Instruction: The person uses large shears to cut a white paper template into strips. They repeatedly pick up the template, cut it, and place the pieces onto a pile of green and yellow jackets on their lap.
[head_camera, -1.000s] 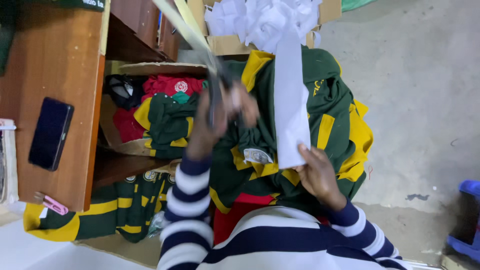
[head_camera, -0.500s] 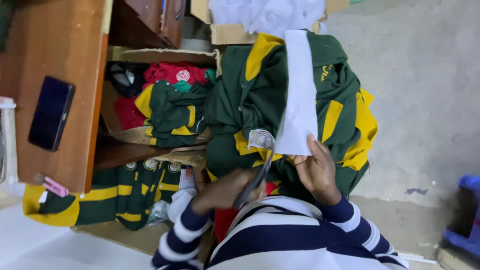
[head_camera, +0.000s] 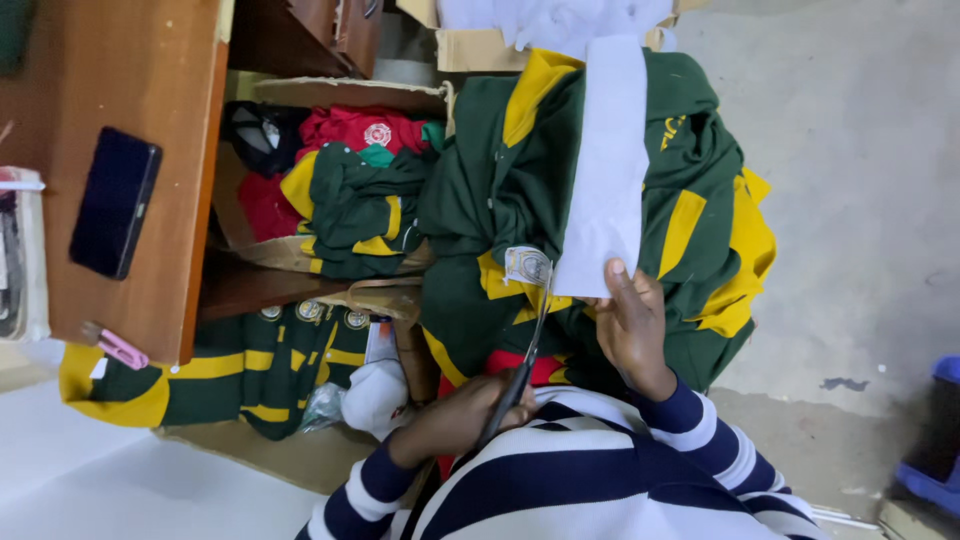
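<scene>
desk: a brown wooden desk (head_camera: 130, 120) fills the upper left, its edge running down the picture
on the desk: a dark phone (head_camera: 114, 203) lies flat near the middle; a small pink clip (head_camera: 115, 346) sits at the near edge, well apart from the phone
shelf under the desk: a cardboard box (head_camera: 345, 92) holds red shirts (head_camera: 355, 130) and folded green and yellow shirts (head_camera: 355, 215)
floor: a grey concrete floor (head_camera: 850, 180) takes up the right side
on the floor: a heap of green and yellow shirts (head_camera: 700, 230) lies beside the desk; a blue object (head_camera: 935, 470) stands at the right edge
</scene>
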